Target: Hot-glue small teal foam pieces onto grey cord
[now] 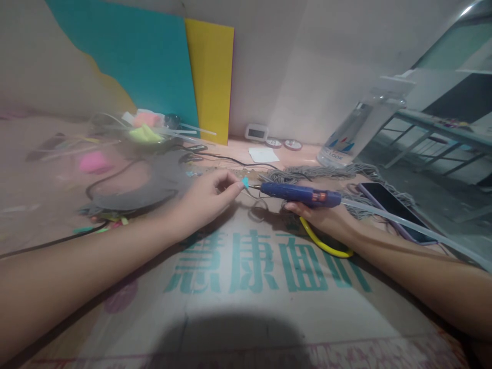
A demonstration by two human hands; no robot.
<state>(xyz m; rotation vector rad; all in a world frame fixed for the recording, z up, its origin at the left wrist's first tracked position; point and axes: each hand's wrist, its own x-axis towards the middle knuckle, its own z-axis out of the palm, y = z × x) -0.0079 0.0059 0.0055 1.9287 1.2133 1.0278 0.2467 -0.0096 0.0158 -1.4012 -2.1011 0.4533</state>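
Note:
My left hand pinches a small turquoise piece between thumb and fingertips; its exact kind is too small to tell. Just right of it, the metal tip of a blue hot glue gun points left at the piece, touching it or very close. My right hand is closed around the glue gun from below, its fingers partly hidden. A long translucent glue stick sticks out of the gun's rear. A yellow cable loops beneath the right hand. Thin grey cord lies below the nozzle.
Grey cord bundles lie behind the right hand, beside a phone. A clear bottle stands at back right. A small white digital display and white paper sit near the wall. Coloured boards lean behind a blurred pile with yellow-green material.

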